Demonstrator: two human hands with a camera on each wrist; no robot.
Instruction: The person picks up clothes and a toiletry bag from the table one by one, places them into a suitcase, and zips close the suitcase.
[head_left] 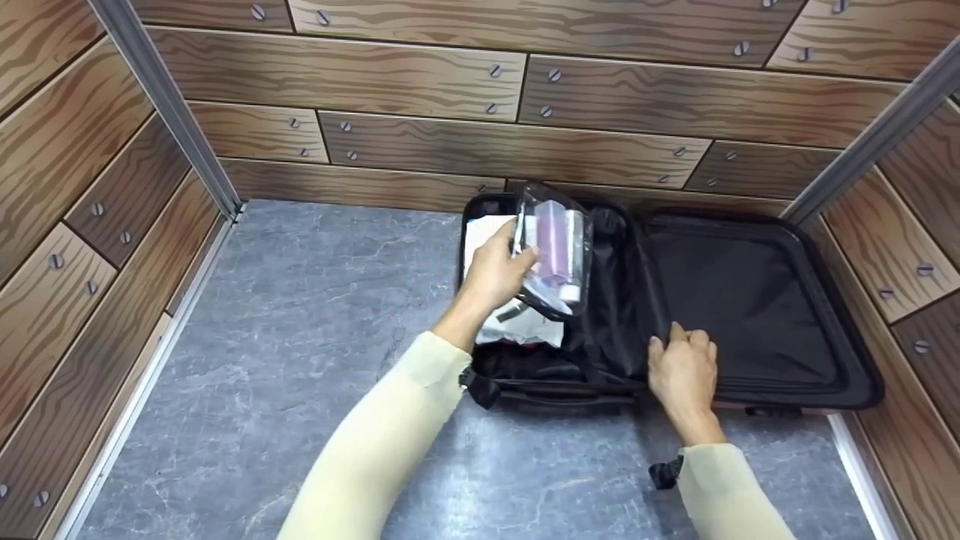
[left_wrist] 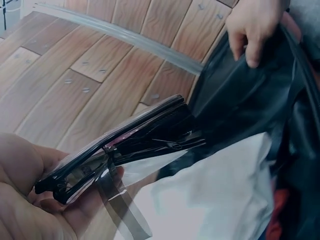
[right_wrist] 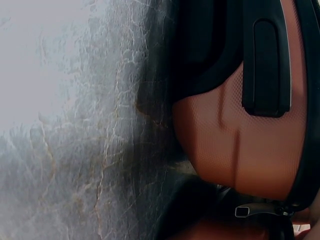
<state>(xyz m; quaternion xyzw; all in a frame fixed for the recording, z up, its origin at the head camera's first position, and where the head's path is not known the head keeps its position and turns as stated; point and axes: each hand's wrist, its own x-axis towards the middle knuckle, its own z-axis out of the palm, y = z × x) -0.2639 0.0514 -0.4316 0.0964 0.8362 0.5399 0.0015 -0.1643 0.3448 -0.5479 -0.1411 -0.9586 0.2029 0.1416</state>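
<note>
Plank-print walls (head_left: 420, 75) edge the floor (head_left: 322, 300). My left hand (head_left: 493, 276) pinches a pouch (head_left: 553, 240) over the suitcase (head_left: 742, 315); at four o'clock from that hand, my right hand (head_left: 682, 369) grips the flap (head_left: 651, 281).

1. We could read no text, brand, number or sign in any of the three views.
2. On the purple item (head_left: 553, 240) and the white-capped container (head_left: 574, 247) inside the clear pouch (head_left: 536, 193), we made out no lettering.
3. On the white packet (left_wrist: 200, 195) and the orange shell of the suitcase (right_wrist: 250, 160), we found nothing legible either.
</note>
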